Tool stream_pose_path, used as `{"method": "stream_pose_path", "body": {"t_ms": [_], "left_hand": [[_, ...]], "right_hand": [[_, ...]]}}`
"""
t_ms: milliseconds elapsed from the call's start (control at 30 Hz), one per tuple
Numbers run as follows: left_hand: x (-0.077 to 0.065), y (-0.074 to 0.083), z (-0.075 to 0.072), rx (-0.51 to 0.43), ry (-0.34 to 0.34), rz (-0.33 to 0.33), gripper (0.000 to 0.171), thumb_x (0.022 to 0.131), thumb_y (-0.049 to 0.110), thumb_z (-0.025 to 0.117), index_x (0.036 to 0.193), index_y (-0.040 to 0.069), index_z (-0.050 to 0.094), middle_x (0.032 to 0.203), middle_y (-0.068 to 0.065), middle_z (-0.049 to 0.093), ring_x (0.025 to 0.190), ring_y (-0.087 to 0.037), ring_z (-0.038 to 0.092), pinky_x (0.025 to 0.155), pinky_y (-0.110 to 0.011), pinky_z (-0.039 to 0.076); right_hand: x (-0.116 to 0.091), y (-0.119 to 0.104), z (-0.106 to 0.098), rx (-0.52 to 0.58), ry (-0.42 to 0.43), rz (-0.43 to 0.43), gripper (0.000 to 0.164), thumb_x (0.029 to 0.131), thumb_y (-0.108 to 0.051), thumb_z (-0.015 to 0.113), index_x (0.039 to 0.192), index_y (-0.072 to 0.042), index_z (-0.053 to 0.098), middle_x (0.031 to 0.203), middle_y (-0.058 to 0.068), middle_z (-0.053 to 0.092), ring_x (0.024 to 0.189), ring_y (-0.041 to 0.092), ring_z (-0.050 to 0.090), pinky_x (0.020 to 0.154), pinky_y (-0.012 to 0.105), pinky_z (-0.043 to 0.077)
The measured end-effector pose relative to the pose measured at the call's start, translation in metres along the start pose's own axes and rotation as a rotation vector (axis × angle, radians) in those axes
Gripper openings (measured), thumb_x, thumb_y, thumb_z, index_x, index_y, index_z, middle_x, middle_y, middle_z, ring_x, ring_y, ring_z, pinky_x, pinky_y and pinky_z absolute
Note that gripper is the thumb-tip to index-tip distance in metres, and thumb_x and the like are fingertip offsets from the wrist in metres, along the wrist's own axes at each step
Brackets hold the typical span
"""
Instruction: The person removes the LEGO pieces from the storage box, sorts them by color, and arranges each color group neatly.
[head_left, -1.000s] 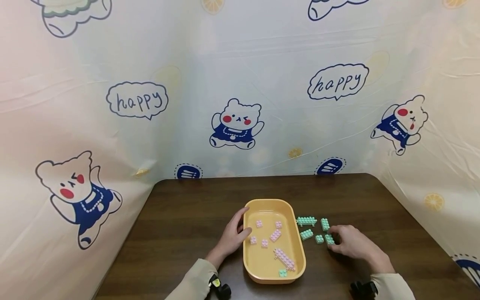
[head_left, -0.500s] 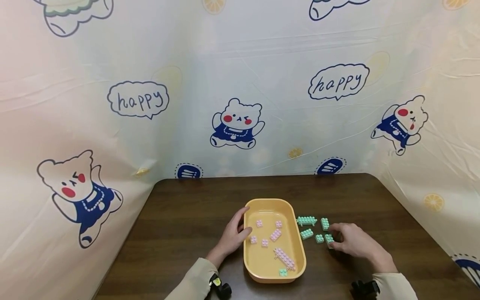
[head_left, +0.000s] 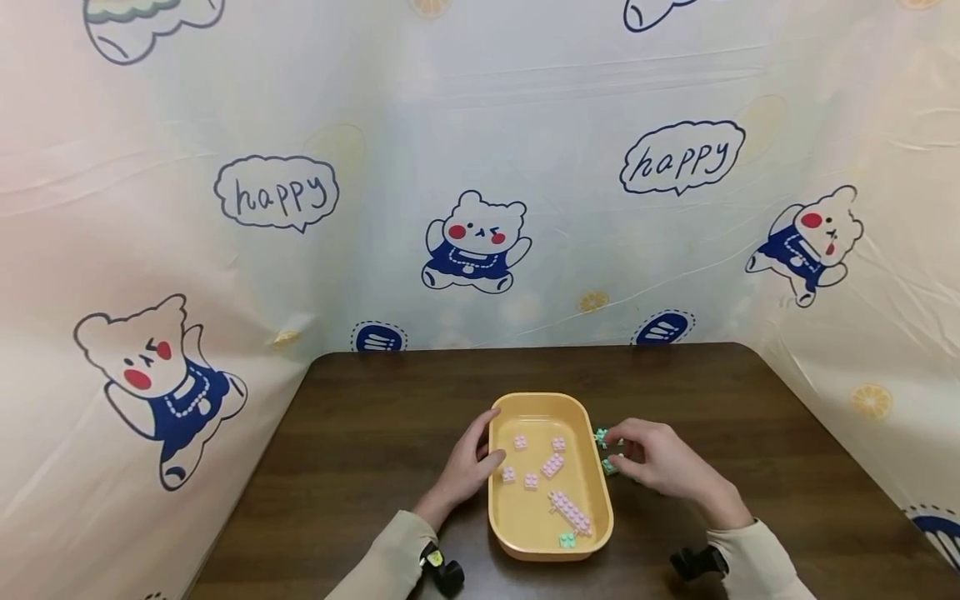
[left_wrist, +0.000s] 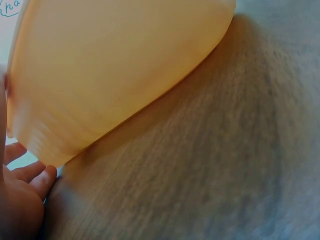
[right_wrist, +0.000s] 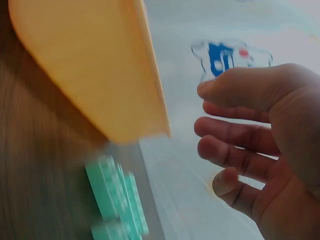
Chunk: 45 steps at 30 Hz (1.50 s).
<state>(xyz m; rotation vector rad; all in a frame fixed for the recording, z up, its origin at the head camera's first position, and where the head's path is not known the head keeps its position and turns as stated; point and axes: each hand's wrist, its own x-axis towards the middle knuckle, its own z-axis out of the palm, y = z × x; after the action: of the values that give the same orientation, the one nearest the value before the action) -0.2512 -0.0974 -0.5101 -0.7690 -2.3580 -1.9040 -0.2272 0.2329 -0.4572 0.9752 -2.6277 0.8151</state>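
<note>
My left hand (head_left: 467,471) grips the left side of a yellow tray (head_left: 551,546), its thumb over the rim. In the left wrist view, curled fingers (left_wrist: 44,181) show at the low end of the tray's wall. My right hand (head_left: 663,460) hangs over the table just right of the tray, thumb and forefinger apart. Near its fingertips lie green toy building bricks (head_left: 609,467), partly hidden by the hand. The right wrist view shows loosely curled fingers (right_wrist: 235,132) with nothing between them, and green bricks (right_wrist: 107,187) below the tray's corner.
Inside the tray lie several small pink bricks (head_left: 552,465), a long pink piece (head_left: 572,514) and one green brick (head_left: 567,540). The dark wooden table (head_left: 397,400) backs onto a printed curtain (head_left: 480,108).
My right hand has moved left from the outer green bricks toward the tray's right side, now covering several of them. The left hand keeps its place on the tray.
</note>
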Motion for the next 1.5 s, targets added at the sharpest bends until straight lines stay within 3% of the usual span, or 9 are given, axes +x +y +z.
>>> {"method": "stream_pose_path", "body": {"t_ms": [100,367,700,967,1200,1500], "left_hand": [[0.000,-0.001,0.000,-0.009,-0.015,-0.002,0.064,0.090,-0.004,0.057,0.148,-0.005,0.030,0.151,-0.029,0.031,0.134,-0.043,0.041,0.105,-0.054,0.041],[0.000,-0.001,0.000,-0.001,-0.013,-0.016,0.064,0.091,-0.004,0.057,0.149,-0.003,0.030,0.151,-0.028,0.032,0.132,-0.042,0.044,0.104,-0.054,0.042],[-0.001,0.000,0.000,0.003,-0.011,-0.018,0.064,0.091,-0.003,0.057,0.149,-0.003,0.030,0.151,-0.027,0.031,0.134,-0.042,0.042,0.105,-0.054,0.041],[-0.001,0.001,0.000,0.004,-0.001,-0.017,0.063,0.091,-0.003,0.057,0.149,-0.003,0.031,0.152,-0.027,0.031,0.135,-0.042,0.041,0.106,-0.055,0.040],[-0.002,0.001,0.000,0.019,-0.007,-0.026,0.063,0.092,-0.002,0.058,0.149,-0.002,0.031,0.153,-0.025,0.031,0.136,-0.042,0.040,0.106,-0.054,0.040],[-0.001,0.000,0.000,0.008,0.002,-0.020,0.064,0.091,-0.003,0.057,0.149,-0.002,0.031,0.153,-0.026,0.030,0.137,-0.042,0.038,0.107,-0.054,0.039]], "right_hand": [[0.007,-0.009,0.008,0.035,-0.061,-0.042,0.022,0.083,-0.012,0.076,0.103,-0.017,0.069,0.088,-0.009,0.063,0.073,0.008,0.058,0.060,0.025,0.054],[0.022,-0.030,0.027,-0.018,-0.256,-0.204,0.021,0.082,-0.016,0.076,0.103,-0.016,0.072,0.102,-0.008,0.068,0.093,0.011,0.062,0.079,0.027,0.054],[0.031,-0.048,0.042,0.032,-0.448,-0.302,0.017,0.082,-0.015,0.074,0.099,-0.014,0.072,0.093,-0.008,0.068,0.090,0.004,0.059,0.079,0.015,0.049],[0.028,-0.055,0.046,-0.075,-0.507,-0.308,0.022,0.076,-0.023,0.079,0.096,-0.016,0.072,0.084,-0.010,0.062,0.071,-0.005,0.052,0.062,0.003,0.038],[0.026,-0.055,0.051,-0.111,-0.523,-0.337,0.019,0.075,-0.023,0.080,0.091,-0.020,0.071,0.079,-0.013,0.060,0.070,-0.008,0.046,0.060,0.003,0.036],[0.027,-0.055,0.052,-0.139,-0.530,-0.393,0.018,0.074,-0.021,0.081,0.089,-0.022,0.071,0.081,-0.016,0.062,0.073,-0.010,0.049,0.063,0.002,0.037]]}}
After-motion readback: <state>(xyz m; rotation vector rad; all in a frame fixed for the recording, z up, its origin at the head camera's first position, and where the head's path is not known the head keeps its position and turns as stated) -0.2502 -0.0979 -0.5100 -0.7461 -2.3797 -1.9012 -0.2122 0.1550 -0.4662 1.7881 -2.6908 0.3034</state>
